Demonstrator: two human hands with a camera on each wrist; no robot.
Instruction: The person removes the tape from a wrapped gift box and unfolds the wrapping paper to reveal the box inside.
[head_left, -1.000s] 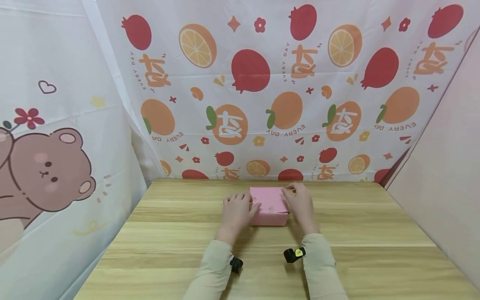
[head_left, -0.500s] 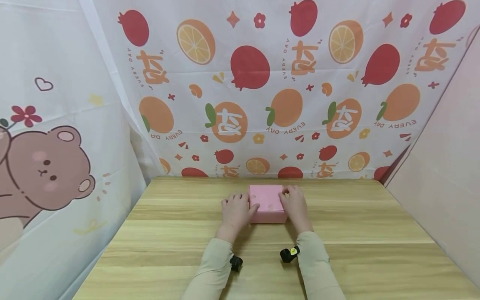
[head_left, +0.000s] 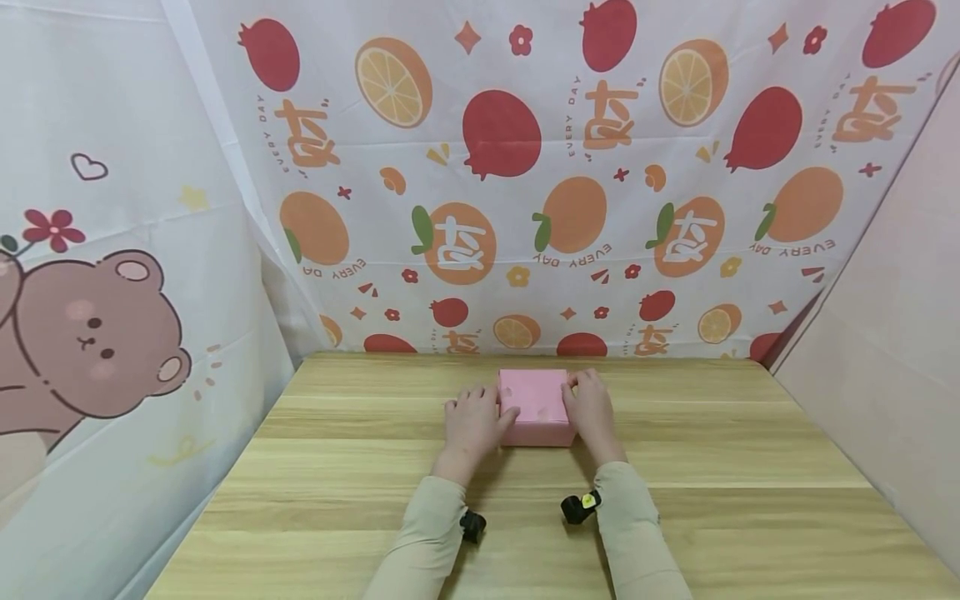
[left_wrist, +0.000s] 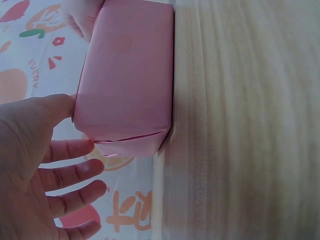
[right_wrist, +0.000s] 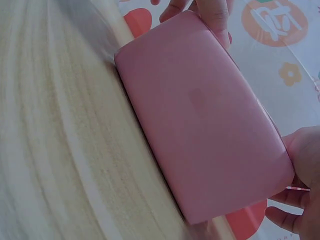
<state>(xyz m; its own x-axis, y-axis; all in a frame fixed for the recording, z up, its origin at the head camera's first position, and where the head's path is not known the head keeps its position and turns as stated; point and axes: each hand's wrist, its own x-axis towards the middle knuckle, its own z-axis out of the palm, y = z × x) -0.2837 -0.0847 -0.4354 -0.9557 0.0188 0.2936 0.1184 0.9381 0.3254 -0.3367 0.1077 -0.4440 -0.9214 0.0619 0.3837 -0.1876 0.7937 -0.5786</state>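
A pink cardboard box (head_left: 534, 398) with its lid down sits on the table toward the back, between both hands. My left hand (head_left: 471, 423) holds its left side, thumb on the lid's front left corner and index finger at the side. The other left fingers (left_wrist: 77, 175) spread out beside the box in the left wrist view. On the right, my right hand (head_left: 589, 410) pinches the lid's right edge, thumb on top and fingers curled at the side. A folded flap (left_wrist: 132, 145) shows a narrow slit at the box's left end.
A wood-grain table (head_left: 360, 467) runs back to a fruit-print curtain (head_left: 502, 208). A bear-print cloth (head_left: 97, 333) hangs at the left and a pale panel (head_left: 885, 333) at the right. Small black wrist cameras (head_left: 472, 527) sit on both cuffs.
My right hand has moved left and in against the box, and the lid's right edge now lies flatter. The left hand has stayed on the box. The head view has shifted slightly.
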